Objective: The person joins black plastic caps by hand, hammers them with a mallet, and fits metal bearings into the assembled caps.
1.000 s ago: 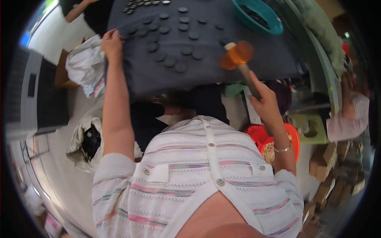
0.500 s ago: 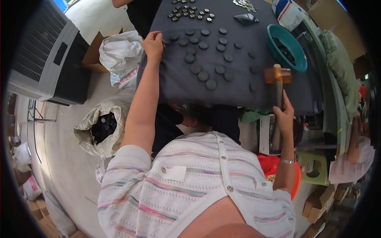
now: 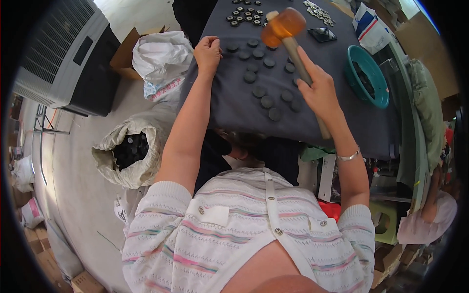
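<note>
Dark-grey cloth-covered tabletop (image 3: 342, 122) carries round discs (image 3: 259, 91) and a teal bowl (image 3: 378, 100) of dark pieces; right hand (image 3: 320, 90) grips mallet (image 3: 288, 31), left hand (image 3: 207, 51) fisted.

One head-worn fisheye camera is looking steeply down from above the person's chest, facing forward over the near edge of the dark cloth-covered table (image 3: 244, 110). It is sitting close to the body, bending the floor (image 3: 83, 195) toward the rim at its left.

Right hand (image 3: 320, 93) grips mallet (image 3: 286, 27) — over discs (image 3: 259, 78).
</note>
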Motion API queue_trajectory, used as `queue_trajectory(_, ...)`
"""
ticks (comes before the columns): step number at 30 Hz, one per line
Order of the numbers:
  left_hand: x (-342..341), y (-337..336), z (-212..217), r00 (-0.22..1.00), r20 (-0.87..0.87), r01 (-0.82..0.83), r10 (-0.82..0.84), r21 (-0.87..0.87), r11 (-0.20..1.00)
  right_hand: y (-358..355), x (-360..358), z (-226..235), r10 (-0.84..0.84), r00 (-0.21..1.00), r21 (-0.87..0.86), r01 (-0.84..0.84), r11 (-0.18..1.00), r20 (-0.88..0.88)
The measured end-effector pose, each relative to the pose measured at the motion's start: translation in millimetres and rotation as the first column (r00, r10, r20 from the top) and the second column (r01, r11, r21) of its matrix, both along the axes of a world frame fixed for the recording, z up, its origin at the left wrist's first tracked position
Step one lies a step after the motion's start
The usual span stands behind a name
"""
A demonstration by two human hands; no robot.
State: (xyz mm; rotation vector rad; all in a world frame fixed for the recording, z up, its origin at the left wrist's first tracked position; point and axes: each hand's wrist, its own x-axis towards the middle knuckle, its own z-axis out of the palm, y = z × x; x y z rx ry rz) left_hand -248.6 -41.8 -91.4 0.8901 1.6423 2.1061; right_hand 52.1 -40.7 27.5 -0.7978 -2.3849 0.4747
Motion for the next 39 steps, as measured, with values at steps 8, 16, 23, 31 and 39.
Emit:
queue_trajectory(8,-3,3,-4,1.0,0.016,-0.022,0.023,-0.006,1.0,32,-33,-25,-0.02,0.951,-0.014,0.025,1.0,0.31)
queue_trajectory(16,-5,1,-3,0.998,-0.047,-0.052,0.052,0.005,0.999,16,-64,-26,0.011,0.955,0.021,-0.018,1.0,0.296)
queue_trajectory(23,-10,16,-9,0.781,-0.622,-0.281,0.051,-0.276,0.919,25,-74,-7,0.04,0.988,0.208,-0.071,0.976,0.147)
queue_trajectory(31,-40,26,-54,0.999,-0.03,0.039,-0.039,0.002,0.999,32,-49,-10,0.033,0.97,-0.091,-0.012,0.996,0.239)
queue_trajectory(39,-35,19,-36,1.0,-0.027,-0.006,0.004,-0.104,0.995,-4,132,-9,-0.31,0.948,-0.32,0.274,0.907,-0.066)
